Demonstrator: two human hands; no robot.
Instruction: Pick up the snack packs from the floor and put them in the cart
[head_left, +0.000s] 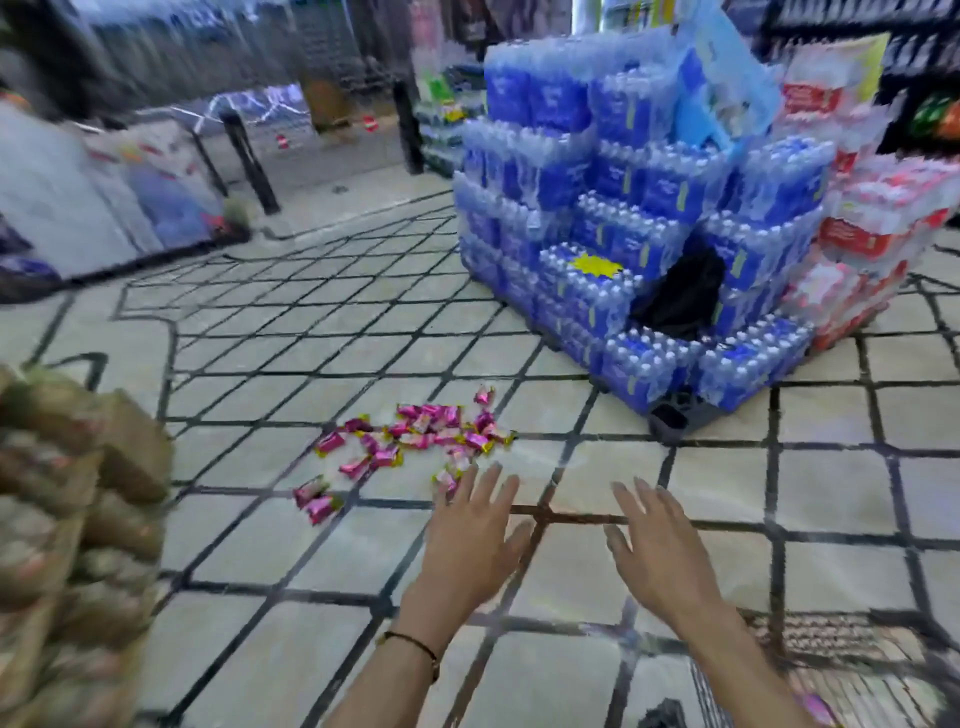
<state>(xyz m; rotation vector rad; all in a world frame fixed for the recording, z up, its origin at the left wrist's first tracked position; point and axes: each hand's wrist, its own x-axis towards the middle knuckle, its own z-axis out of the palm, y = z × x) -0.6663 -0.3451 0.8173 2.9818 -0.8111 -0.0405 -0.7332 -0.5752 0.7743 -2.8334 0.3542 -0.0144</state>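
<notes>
1. Head view: both hands reach forward over the tiled floor (291, 551), palms down. Left hand (470, 540) has its fingers spread and holds nothing; right hand (662, 545) is likewise spread and empty.
2. Snack packs (415, 441), pink wrappers with yellow ends, lie scattered on the floor at centre frame, just above the left hand. Its fingertips overlap the nearest pack (447, 480); whether they touch it cannot be told from the blur.
3. Two packs (317, 501) lie apart from the main cluster, to the lower left of it.
4. Wire mesh at the lower right of the frame is probably the cart (841, 644); only a corner shows, so this is uncertain.
5. Stacked water bottle cases (639, 218) stand at upper right, well clear of the packs.
6. Judgement: step in hand is the first grab. Best done by sweeping the dense cluster together with both hands and scooping several at once, not pinching singly.
7. Wrappers look slick; cup the palms under them so none slip.
8. Collect the two stray packs last, then check the floor for any left.
</notes>
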